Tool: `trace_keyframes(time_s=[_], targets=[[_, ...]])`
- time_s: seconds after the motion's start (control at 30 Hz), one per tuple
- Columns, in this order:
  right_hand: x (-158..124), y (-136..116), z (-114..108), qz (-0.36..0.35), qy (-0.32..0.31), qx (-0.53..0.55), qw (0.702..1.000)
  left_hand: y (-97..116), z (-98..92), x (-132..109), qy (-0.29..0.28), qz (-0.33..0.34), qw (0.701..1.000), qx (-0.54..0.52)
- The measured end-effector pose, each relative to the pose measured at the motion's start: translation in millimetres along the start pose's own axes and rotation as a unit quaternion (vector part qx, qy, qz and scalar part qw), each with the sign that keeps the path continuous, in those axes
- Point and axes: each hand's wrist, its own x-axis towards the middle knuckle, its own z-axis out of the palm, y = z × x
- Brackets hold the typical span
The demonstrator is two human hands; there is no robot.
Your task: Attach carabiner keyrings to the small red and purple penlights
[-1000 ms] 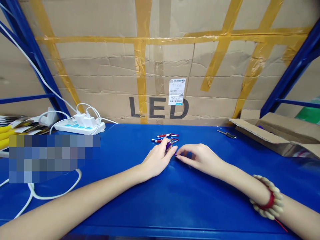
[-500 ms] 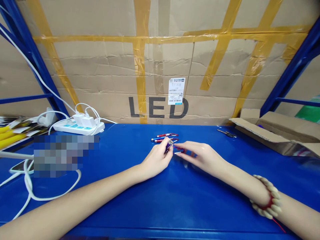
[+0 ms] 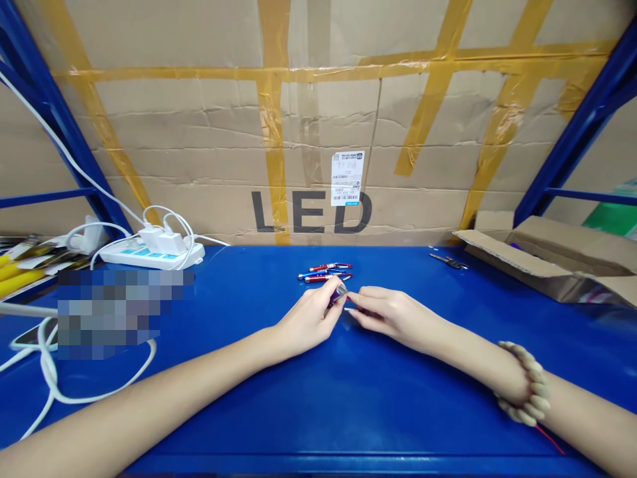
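Note:
My left hand (image 3: 311,312) is closed on a small purple pen-like piece with a silvery end (image 3: 340,291), mostly hidden by the fingers. Close beside it, my right hand (image 3: 393,311) pinches a slim pen-like piece whose pale tip (image 3: 349,309) points towards the left hand. The fingertips of both hands almost meet, and whether the two pieces touch is unclear. Just beyond the hands, a red pen (image 3: 326,267), a blue pen (image 3: 316,273) and another red pen (image 3: 318,279) lie side by side on the blue table (image 3: 378,405).
At the right stands an open cardboard box (image 3: 522,269), with keys (image 3: 450,261) lying left of it. A white power strip (image 3: 149,255) with plugs and white cables (image 3: 99,399) occupies the left side. Behind the table rises a taped cardboard wall (image 3: 199,153).
My right hand's fingers have drawn closer together around the slim piece, covering more of it. The left hand keeps its hold. The camera view has shifted slightly.

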Motion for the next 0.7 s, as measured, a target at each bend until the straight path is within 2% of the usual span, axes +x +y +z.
trace_keyframes(time_s=[0.17, 0.43, 0.6, 0.7], targets=[[-0.2, -0.3, 1.5, 0.005, 0.01, -0.013, 1.0, 0.0, -0.4, 0.3, 0.005, 0.019, 1.0, -0.002], [0.0, -2.9, 2.9, -0.014, 0.063, -0.048, 0.997, 0.5, 1.0, -0.8, 0.014, 0.039, 0.999, -0.013], [2.9, -4.4, -0.5, -0.022, 0.077, -0.034, 0.996, 1.8, 1.6, -0.4, 0.013, 0.027, 0.999, -0.026], [4.7, -3.0, -3.7, -0.017, 0.093, -0.022, 0.995, 4.7, 0.0, -0.4, 0.012, -0.014, 0.999, -0.045]])
